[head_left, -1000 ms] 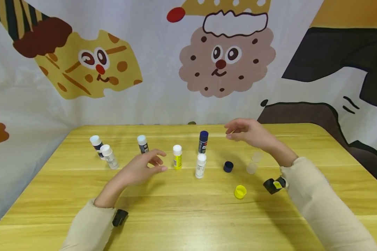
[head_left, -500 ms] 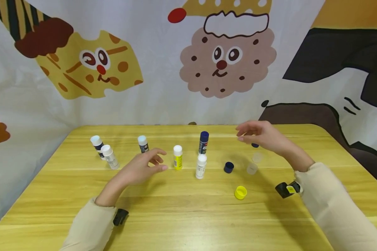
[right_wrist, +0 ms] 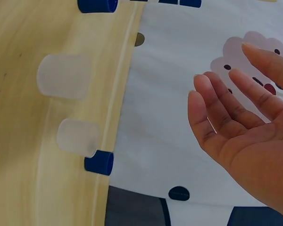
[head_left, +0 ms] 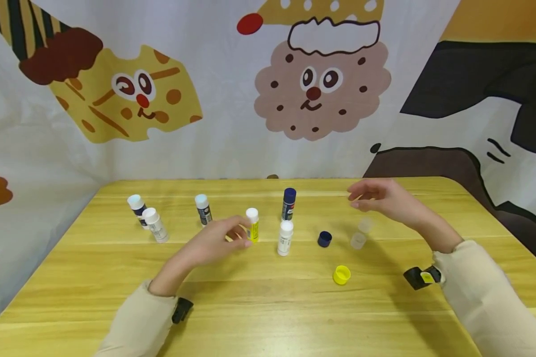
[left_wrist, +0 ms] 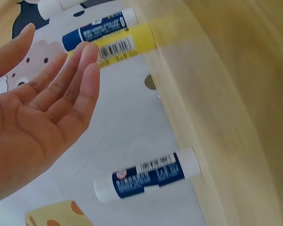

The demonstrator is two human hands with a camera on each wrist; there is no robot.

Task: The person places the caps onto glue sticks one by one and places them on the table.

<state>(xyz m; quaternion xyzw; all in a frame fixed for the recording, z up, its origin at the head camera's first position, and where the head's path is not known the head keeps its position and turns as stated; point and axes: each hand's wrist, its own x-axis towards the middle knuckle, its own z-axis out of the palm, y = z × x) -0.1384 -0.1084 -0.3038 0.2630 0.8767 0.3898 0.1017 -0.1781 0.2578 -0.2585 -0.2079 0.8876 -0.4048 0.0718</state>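
My left hand [head_left: 219, 240] is beside a yellow glue stick [head_left: 254, 231], its fingers loosely bent with nothing between them. In the left wrist view the fingertips overlap the yellow stick; contact cannot be told. A white glue stick [head_left: 284, 239] and a navy-capped glue stick [head_left: 288, 204] stand upright farther right. My right hand [head_left: 386, 198] hovers above the table's right part, fingers relaxed around nothing. Below it are two frosted clear caps [right_wrist: 63, 76] [right_wrist: 78, 137] and a blue cap [right_wrist: 99, 163], which the hand hides in the head view.
A white-capped blue glue stick [head_left: 204, 210] stands behind my left hand. Two more, a blue one [head_left: 136, 204] and a white one [head_left: 156, 225], are at the left. A navy cap [head_left: 324, 239] and a yellow cap [head_left: 341, 274] lie right of centre. A cartoon-printed cloth [head_left: 228, 124] hangs behind.
My right hand has moved right, away from the navy-capped stick. A dark blue cap showed beneath it half a second ago. My left hand has shifted right, to the yellow glue stick.
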